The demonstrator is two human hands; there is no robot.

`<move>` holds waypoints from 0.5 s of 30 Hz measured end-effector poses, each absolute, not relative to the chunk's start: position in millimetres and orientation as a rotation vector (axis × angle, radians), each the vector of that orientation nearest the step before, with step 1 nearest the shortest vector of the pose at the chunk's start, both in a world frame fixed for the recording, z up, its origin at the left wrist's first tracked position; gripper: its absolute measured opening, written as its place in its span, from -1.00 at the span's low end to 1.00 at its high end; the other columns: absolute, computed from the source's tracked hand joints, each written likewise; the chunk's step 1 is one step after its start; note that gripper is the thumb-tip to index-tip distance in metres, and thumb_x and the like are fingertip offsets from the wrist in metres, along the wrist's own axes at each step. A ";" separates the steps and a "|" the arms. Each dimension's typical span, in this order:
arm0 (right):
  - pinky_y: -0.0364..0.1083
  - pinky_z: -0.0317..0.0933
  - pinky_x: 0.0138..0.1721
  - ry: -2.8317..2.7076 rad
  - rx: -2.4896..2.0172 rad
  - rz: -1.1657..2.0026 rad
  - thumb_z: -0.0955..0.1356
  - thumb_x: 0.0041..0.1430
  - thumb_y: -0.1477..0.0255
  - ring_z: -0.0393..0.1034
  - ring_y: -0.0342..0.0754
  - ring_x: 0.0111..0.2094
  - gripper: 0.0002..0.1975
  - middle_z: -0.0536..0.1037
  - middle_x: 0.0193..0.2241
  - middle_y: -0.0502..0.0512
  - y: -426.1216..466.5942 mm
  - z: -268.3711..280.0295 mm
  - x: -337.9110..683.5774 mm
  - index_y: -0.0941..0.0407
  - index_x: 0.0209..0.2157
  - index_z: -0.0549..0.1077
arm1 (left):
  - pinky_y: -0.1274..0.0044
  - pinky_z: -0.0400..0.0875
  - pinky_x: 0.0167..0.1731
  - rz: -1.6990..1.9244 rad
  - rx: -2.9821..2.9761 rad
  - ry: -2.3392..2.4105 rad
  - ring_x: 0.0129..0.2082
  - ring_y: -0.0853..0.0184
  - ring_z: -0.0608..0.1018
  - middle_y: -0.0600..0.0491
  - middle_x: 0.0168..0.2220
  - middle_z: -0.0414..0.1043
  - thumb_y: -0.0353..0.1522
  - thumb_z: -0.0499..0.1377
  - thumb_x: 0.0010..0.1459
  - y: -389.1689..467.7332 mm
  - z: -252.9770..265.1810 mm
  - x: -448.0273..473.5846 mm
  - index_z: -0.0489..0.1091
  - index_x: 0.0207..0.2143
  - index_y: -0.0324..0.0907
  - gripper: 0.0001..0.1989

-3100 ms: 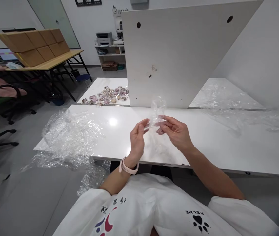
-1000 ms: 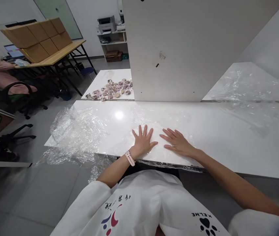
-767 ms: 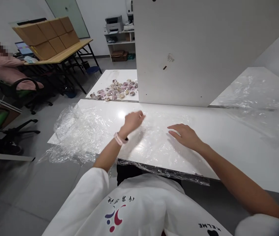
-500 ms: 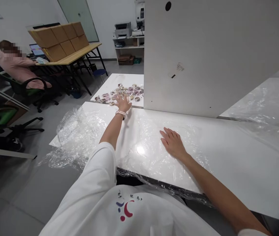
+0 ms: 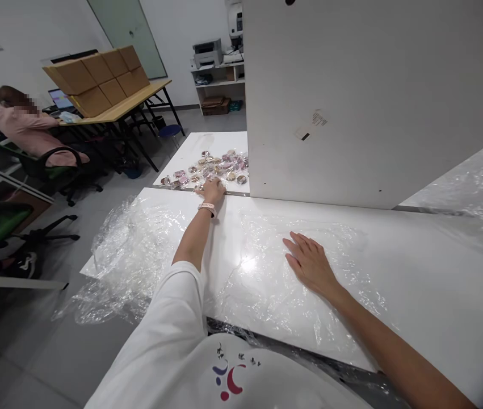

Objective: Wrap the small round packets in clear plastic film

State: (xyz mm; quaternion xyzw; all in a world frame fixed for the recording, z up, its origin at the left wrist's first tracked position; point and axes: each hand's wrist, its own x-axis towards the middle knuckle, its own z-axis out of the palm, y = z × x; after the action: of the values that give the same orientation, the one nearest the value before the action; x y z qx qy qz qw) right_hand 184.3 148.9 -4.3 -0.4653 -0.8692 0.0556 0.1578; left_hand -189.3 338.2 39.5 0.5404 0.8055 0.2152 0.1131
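My left hand (image 5: 214, 191) reaches to the near edge of a group of small, clear-wrapped packets (image 5: 227, 165), coloured pink, brown and yellowish. Its fingers curl down among the nearest ones, and what lies under them is hidden. The packets are spread on the far white surface (image 5: 211, 139), past a narrow gap in the tabletop. My right hand (image 5: 310, 263) rests open, fingers stretched, on clear plastic film (image 5: 267, 289) laid over the near white table (image 5: 428, 272).
Crumpled plastic film (image 5: 126, 261) hangs over the table's left end. A tall white panel (image 5: 330, 96) stands behind the table on the right. At the left, a person in pink (image 5: 24, 130) sits by a desk with stacked cardboard boxes (image 5: 92, 82). A blue stool (image 5: 169, 130) stands beyond.
My left hand has gone from spread over the packets to curled at their near edge. The right hand stays on the film. The whole view has shifted slightly.
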 end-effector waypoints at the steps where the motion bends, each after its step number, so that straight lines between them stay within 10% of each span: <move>1: 0.24 0.04 0.27 -2.483 -1.334 0.168 0.08 0.43 0.24 0.06 0.14 0.35 -0.53 0.21 0.34 0.14 148.7 -4.0 184.4 -0.04 0.28 0.25 | -0.04 0.06 0.17 0.655 1.590 2.392 0.19 -0.07 0.33 -0.23 0.15 0.32 -0.32 0.24 0.12 334.4 36.8 -186.7 0.42 -0.02 -0.11 -0.66; 15: 0.22 0.02 0.28 -2.457 -1.318 0.162 0.07 0.43 0.24 0.06 0.13 0.35 -0.52 0.22 0.33 0.15 147.3 -5.1 184.6 0.01 0.26 0.29 | 0.52 0.35 -0.26 0.575 1.673 2.289 -0.20 0.27 0.50 0.00 -0.13 0.49 -0.46 0.24 0.02 251.5 52.9 -192.8 0.40 -0.15 -0.14 -0.71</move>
State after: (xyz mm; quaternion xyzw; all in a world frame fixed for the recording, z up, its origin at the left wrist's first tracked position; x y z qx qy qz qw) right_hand 184.6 147.3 -5.1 -0.4647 -0.8664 0.0571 0.1736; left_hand -192.8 251.5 52.9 0.5737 0.7852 0.1972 0.1239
